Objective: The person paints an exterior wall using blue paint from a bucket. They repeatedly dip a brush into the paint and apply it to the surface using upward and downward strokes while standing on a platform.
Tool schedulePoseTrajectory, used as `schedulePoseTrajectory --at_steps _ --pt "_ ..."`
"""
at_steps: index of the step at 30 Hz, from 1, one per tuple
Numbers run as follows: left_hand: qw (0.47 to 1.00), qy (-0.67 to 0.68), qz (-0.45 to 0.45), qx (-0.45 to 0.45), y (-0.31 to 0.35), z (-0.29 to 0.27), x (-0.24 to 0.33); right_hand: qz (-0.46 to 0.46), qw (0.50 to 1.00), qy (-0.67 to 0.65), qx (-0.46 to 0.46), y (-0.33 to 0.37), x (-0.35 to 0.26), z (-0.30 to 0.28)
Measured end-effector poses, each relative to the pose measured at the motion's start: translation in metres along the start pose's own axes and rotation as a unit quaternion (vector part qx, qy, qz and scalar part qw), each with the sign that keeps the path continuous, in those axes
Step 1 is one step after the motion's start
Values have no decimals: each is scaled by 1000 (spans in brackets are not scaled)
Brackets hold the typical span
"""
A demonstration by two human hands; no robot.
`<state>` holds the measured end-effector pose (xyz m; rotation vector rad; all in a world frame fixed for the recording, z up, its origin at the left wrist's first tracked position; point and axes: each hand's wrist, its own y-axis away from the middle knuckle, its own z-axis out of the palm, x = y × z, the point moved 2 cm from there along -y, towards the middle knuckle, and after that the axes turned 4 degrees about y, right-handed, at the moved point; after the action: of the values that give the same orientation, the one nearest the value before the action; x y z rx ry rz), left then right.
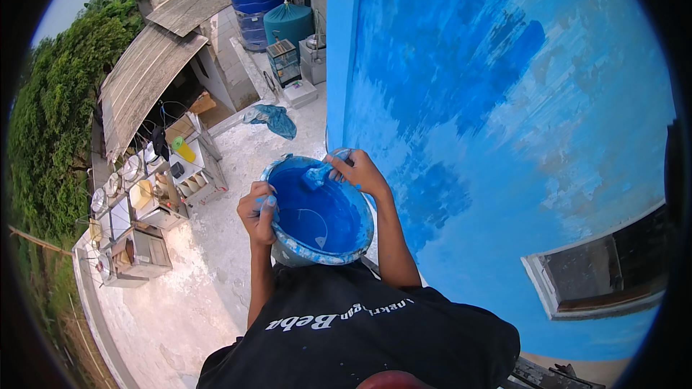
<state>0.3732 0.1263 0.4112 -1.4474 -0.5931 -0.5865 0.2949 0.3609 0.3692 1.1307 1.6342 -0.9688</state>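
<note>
A round bucket (358, 248), its rim crusted with dried paint, is held in front of my body. Bright blue paint (299, 205) lies inside it. My left hand (258, 212) is closed over the bucket's left rim, with blue smears on the fingers. At the far right of the rim, my right hand (360, 173) grips a paintbrush (316, 175) whose paint-coated head points down into the bucket. To the right rises a wall (519, 173) in light blue, with darker, wet-looking blue patches on its upper part.
A framed window (598, 266) is set in the wall at the lower right. Several food carts (140, 252) line the terrace's left side. A blue tank (252, 11) and a teal covered container (285, 25) stand at the back. A teal cloth (276, 121) lies on the pale floor.
</note>
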Motion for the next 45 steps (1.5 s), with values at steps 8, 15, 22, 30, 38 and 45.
schedulePoseTrajectory --at_steps 8,15,22,30,38,45 --pt "1000 -18 -7 10 2 -1 0 3 1000 -10 -6 -1 2 5" --pt "1000 -19 -13 0 3 -2 -2 18 999 5 -40 -3 4 4" --pt "1000 30 -6 9 -6 4 7 12 999 -39 -23 2 -2 -1" --pt "998 36 -2 43 0 7 -4 -9 996 -86 19 7 -4 -22" --pt "999 23 2 49 -16 17 -7 -77 947 -257 177 16 -9 -52" --pt "998 44 13 42 -41 34 -15 -106 823 -468 304 22 12 -82"
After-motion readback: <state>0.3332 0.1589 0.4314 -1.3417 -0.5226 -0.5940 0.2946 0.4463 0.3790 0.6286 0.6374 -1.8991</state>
